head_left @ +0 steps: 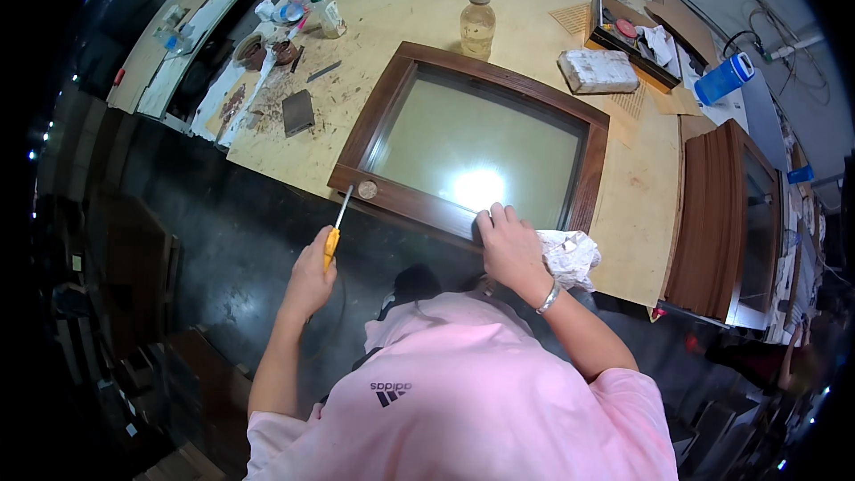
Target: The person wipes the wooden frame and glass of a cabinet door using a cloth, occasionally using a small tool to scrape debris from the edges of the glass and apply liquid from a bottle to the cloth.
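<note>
A dark brown wooden cabinet door [378,116] with a glass pane lies flat on the table, along its near edge. In my left hand [311,274] is a screwdriver [331,249] with a yellow handle, my fingers closed round it. Its metal shaft reaches up to the door's near left corner, beside a round pale recess [367,189] in the wood. My right hand [514,248] holds the door's near rail, fingers bent over the top; the thumb is hidden. Just right of that hand, a crumpled white cloth or paper [568,258] hangs at the table edge.
Behind the door stands a bottle of yellowish liquid [478,25]. Bottles and small pots [252,52] crowd the far left; a dark flat block [298,113] lies nearer. A whitish block [598,71], an open box [637,40] and stacked brown doors [708,223] are at right.
</note>
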Demonstrator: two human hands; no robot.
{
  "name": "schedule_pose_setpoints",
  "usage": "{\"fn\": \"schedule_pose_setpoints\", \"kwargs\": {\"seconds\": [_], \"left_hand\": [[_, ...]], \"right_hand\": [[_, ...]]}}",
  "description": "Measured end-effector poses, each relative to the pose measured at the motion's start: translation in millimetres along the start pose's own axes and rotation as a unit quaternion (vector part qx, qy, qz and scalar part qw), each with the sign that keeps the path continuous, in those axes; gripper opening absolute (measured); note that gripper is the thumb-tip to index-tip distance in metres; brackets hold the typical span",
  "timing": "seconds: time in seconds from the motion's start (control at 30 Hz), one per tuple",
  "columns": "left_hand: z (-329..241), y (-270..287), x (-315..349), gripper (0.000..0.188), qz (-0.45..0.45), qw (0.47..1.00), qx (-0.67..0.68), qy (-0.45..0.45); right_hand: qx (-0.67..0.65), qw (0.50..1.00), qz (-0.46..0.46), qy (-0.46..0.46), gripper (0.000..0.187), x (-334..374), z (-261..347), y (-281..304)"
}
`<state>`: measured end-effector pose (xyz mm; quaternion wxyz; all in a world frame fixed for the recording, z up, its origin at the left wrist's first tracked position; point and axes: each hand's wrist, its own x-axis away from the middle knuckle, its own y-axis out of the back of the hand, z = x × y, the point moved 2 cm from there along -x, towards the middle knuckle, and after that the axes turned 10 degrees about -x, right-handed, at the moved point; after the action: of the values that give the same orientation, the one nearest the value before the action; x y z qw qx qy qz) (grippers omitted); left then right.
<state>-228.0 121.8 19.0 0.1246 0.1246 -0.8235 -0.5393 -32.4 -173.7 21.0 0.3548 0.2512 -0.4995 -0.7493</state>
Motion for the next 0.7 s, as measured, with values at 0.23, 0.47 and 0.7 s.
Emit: {"fn": "schedule_pose_setpoints", "kwargs": {"seconds": [0.23,0.47,0.7], "left_hand": [[69,45,-105,0.056,-0.082,0.996,-0.023,-0.023],[185,69,-294,0.057,-0.063,0.978,-0.195,0.044],[195,41,-386,0.055,-0.093,0.964,-0.246,0.032]], "right_hand": [[-0.042,0.997,-0.040,-0.054,0.031,-5,10,14],[-0.078,0.969,-0.172,-0.159,0.028,-12,2,-1],[-0.004,0.955,-0.204,-0.214,0.025,-21,10,-9]]}}
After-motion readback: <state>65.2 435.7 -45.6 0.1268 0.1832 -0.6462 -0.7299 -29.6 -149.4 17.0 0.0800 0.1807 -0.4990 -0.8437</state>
